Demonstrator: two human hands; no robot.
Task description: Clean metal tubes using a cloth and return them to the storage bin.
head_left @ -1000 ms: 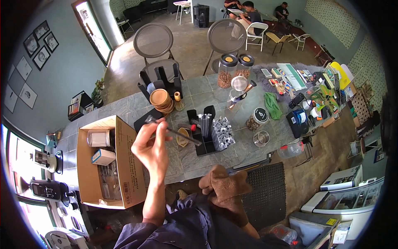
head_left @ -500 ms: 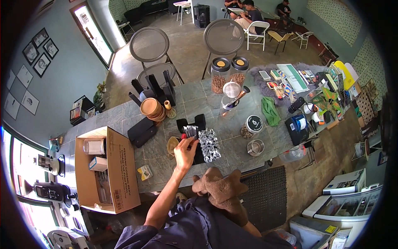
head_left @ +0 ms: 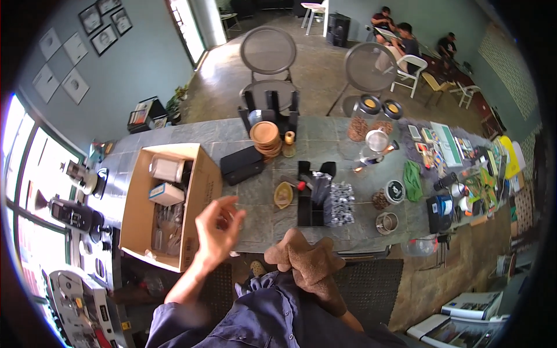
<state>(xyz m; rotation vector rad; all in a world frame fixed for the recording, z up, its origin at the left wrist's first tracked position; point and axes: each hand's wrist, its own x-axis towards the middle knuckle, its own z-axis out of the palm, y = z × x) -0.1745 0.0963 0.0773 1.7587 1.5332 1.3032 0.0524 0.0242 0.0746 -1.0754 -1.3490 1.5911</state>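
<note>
Back from the black organizer (head_left: 304, 203), the left hand (head_left: 219, 229) now hangs beside the cardboard box (head_left: 204, 200), its fingers loosely curled; I cannot tell whether anything small sits between them. Brown, nubbly cloth (head_left: 307, 261) covers the right hand, so I cannot tell how that one is closed; the bundle bulges in soft folds just in front of the tabletop (head_left: 258, 217), whose grey slate tiles look rough and mottled. Beyond lie an oval, pale yellow dish (head_left: 283, 195), a smooth black case (head_left: 241, 165) and a stack of round wooden plates (head_left: 266, 134).

Inside the box, which stands open, are a clear jar (head_left: 167, 168), a white-and-blue carton (head_left: 166, 194) and a jumble of transparent pieces (head_left: 168, 223). Crinkled, silvery packets (head_left: 342, 203) crowd the organizer's right side, with slim dark sachets (head_left: 322, 187) next to them; its near left compartments look bare. Two dark-lidded jars (head_left: 358, 129) hold brown nuggets. Compared with half a second ago, those sachets lean differently, while the cloth stays bunched over the right hand.
</note>
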